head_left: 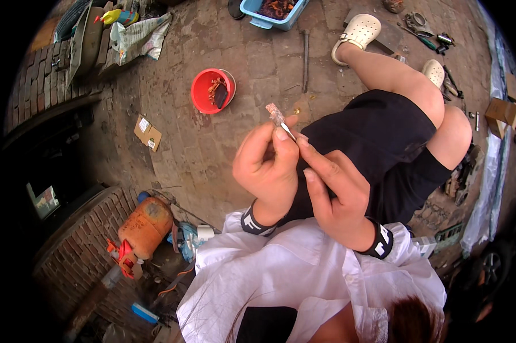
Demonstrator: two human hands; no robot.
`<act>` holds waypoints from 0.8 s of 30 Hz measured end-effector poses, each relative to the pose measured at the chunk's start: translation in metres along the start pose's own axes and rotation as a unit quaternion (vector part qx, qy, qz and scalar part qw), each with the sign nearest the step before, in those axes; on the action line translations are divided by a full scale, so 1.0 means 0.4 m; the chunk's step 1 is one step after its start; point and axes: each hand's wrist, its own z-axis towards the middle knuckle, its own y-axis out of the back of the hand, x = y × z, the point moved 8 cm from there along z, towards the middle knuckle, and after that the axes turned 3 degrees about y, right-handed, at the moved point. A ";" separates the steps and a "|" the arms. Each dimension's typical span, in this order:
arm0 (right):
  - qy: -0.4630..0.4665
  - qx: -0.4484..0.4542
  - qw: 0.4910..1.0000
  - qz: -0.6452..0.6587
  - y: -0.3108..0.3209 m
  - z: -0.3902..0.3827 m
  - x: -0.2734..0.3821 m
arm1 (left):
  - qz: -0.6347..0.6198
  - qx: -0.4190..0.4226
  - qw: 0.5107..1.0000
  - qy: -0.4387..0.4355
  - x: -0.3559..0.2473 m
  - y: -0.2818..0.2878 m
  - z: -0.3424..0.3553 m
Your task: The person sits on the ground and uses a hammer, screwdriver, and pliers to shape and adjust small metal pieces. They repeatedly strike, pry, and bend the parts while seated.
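White cloth sleeves (303,268) with dark striped cuffs lie closest to the lens. Left hand (267,166): fingers curled, thumb and forefinger pinching a small flat strip of pinkish-grey metal (277,116) that sticks up and away from the pinch. Right hand (336,191): fingers pressed against the left fingers just below the pinch; whether it grips the strip itself cannot be told. Beyond the pinch, to its left, a round red plastic bucket (203,91) stands on the brick paving (258,63), well apart.

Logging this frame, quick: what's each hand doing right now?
Left hand: closed, pinching a small metal strip at its fingertips.
Right hand: fingers curled against the left hand; whether it grips the strip cannot be told.
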 end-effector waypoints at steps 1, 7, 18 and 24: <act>-0.002 0.000 1.000 0.001 -0.001 0.001 0.001 | -0.007 0.001 1.000 0.001 0.000 -0.001 0.000; 0.008 -0.005 1.000 0.002 -0.010 0.001 0.001 | -0.073 -0.001 0.995 0.064 0.028 0.002 -0.005; 0.010 -0.032 0.999 -0.007 -0.003 0.015 -0.001 | 0.035 0.015 0.999 0.006 0.037 0.001 -0.031; 0.010 -0.018 1.000 0.019 0.007 0.008 0.001 | -0.162 0.023 0.981 0.102 0.037 -0.015 -0.013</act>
